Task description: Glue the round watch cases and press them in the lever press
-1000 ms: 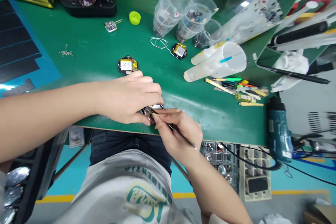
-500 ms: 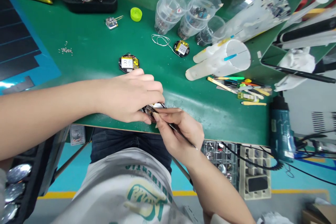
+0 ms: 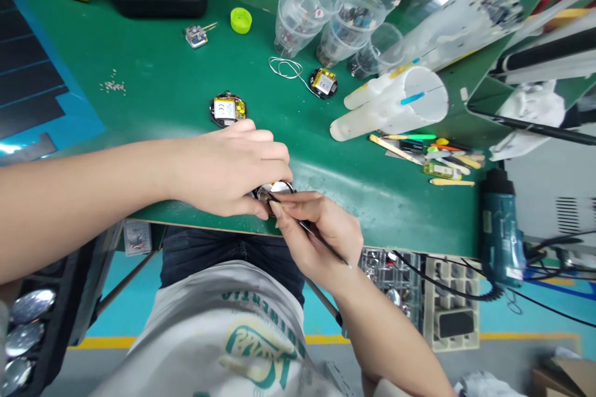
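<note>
My left hand (image 3: 233, 170) is curled over a small round silvery device (image 3: 275, 191) at the near edge of the green table (image 3: 158, 87) and grips it by the rim. My right hand (image 3: 319, 229) pinches a thin dark tool (image 3: 316, 237) whose tip rests on the device. Most of the device is hidden under my left fingers. A round black unit with a yellow battery (image 3: 226, 110) lies just beyond my left hand. A second such unit (image 3: 323, 82) lies further back beside a loop of white wire (image 3: 284, 67).
Clear plastic cups (image 3: 335, 18) with small parts stand at the back. White tubes (image 3: 395, 105) lie to the right, with small hand tools (image 3: 433, 158) before them. A teal heat gun (image 3: 500, 229) hangs at the right edge. A lime cap (image 3: 241, 20) and loose screws (image 3: 113, 85) lie left.
Both hands stay on the round device with hardly any movement. The view has shifted slightly, so the table items sit a little higher in the picture.
</note>
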`<move>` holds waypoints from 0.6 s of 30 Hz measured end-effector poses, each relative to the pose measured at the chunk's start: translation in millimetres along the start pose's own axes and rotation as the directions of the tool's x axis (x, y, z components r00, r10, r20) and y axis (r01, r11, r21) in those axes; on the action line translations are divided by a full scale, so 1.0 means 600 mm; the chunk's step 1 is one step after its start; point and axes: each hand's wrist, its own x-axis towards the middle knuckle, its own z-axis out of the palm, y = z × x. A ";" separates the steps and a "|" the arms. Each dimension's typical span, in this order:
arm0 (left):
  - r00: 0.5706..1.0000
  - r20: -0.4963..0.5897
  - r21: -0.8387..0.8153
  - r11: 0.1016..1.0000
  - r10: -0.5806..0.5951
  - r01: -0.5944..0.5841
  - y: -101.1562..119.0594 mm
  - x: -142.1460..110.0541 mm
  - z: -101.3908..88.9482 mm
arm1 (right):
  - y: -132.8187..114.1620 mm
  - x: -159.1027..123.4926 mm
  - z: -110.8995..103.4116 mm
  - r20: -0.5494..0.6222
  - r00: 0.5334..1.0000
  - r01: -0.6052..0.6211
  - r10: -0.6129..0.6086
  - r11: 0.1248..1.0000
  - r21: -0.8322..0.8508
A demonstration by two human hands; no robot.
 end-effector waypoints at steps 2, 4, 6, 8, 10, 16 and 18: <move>1.000 0.006 0.008 1.000 -0.003 0.003 0.000 0.000 0.000 | 0.000 0.000 0.000 0.028 1.000 0.007 -0.007 1.000 0.009; 1.000 0.004 0.011 1.000 0.001 -0.001 0.000 0.001 -0.001 | 0.000 0.000 0.002 0.013 1.000 0.003 -0.003 1.000 0.012; 1.000 -0.003 0.016 1.000 0.009 -0.009 0.000 0.001 -0.001 | -0.001 -0.001 0.003 -0.027 1.000 -0.015 0.015 1.000 0.007; 1.000 -0.007 0.019 1.000 0.011 -0.011 0.000 0.001 0.000 | -0.003 -0.002 0.005 -0.051 0.998 -0.030 0.030 1.000 0.008; 1.000 -0.005 0.016 1.000 0.004 -0.004 0.000 0.001 0.000 | -0.005 -0.002 0.006 -0.062 0.997 -0.045 0.046 0.999 0.024; 1.000 -0.009 0.022 1.000 0.008 -0.008 0.000 0.001 0.001 | -0.006 -0.001 0.006 -0.065 0.986 -0.146 0.154 0.982 0.118; 1.000 -0.015 0.021 1.000 0.010 -0.009 0.000 0.000 0.001 | -0.005 -0.001 0.007 -0.050 0.982 -0.175 0.184 0.974 0.147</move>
